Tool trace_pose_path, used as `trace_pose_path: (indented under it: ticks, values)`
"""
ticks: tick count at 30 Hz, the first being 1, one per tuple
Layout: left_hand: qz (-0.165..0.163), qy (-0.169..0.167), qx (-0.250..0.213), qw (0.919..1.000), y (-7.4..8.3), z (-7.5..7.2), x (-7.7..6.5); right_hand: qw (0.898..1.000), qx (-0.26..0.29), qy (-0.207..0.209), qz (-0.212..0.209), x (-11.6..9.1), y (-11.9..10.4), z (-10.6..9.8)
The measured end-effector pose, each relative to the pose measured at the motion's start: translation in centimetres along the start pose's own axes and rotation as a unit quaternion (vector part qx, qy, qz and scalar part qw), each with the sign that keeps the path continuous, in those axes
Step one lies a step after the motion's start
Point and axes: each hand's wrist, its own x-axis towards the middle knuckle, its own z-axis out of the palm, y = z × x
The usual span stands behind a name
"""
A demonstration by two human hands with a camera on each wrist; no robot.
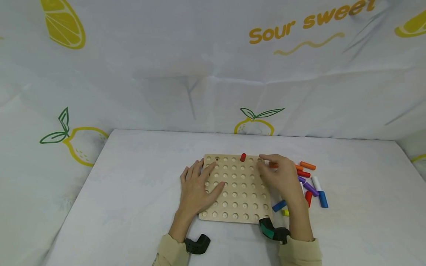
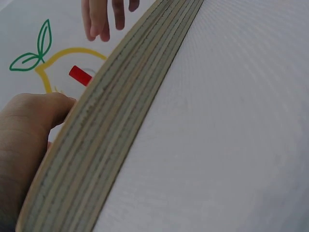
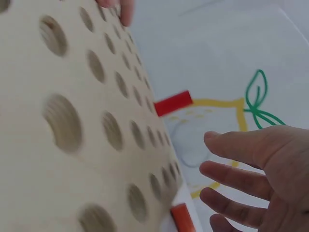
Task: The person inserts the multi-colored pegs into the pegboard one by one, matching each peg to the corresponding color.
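A light wooden board with rows of round holes lies on the white table. One red peg stands in its far row, and the right wrist view also shows this red peg. My left hand rests on the board's left side, fingers spread and thumb over the holes. Over the far right corner hovers my right hand. In the right wrist view its fingers are loosely bent and apart, with nothing between them.
Loose pegs lie right of the board, partly hidden by the right forearm: an orange peg, a purple peg, a blue peg, a white peg and several more. Behind the table hangs a lemon-print cloth.
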Motion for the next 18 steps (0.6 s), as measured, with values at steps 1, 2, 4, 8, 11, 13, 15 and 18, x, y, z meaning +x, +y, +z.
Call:
trace_pose_path:
  ticks: [1,2,4,8,11,13,15,18]
  values:
    - [0.0,0.0,0.0,1.0,0.0,0.0,0.0,1.0,-0.007,0.003,-0.002,-0.1,0.1,-0.4]
    - [0.0,-0.001,0.0,1.0,0.0,0.0,0.0,1.0,-0.015,0.006,-0.005,-0.1,0.2,-0.7]
    - [-0.001,-0.002,0.001,1.0,0.0,0.0,0.0,0.999,-0.028,0.013,-0.013,-0.2,0.5,-1.3]
    - [-0.002,-0.002,0.003,1.0,0.0,0.0,0.0,0.999,-0.047,0.014,-0.009,-0.3,1.2,-1.9]
    - [-0.002,-0.002,0.003,1.0,0.0,0.0,0.1,0.999,-0.049,0.01,-0.003,-0.3,1.6,-2.2]
    - [-0.001,-0.001,0.003,1.0,-0.1,0.0,0.1,0.999,-0.047,0.008,-0.003,-0.3,1.7,-2.5]
    - [0.0,0.0,0.003,1.0,0.0,0.0,0.1,0.999,-0.045,0.008,-0.005,-0.4,1.8,-2.8]
    - [0.001,0.002,0.005,1.0,-0.1,0.1,0.0,0.999,-0.046,0.008,0.002,-0.6,2.1,-3.3]
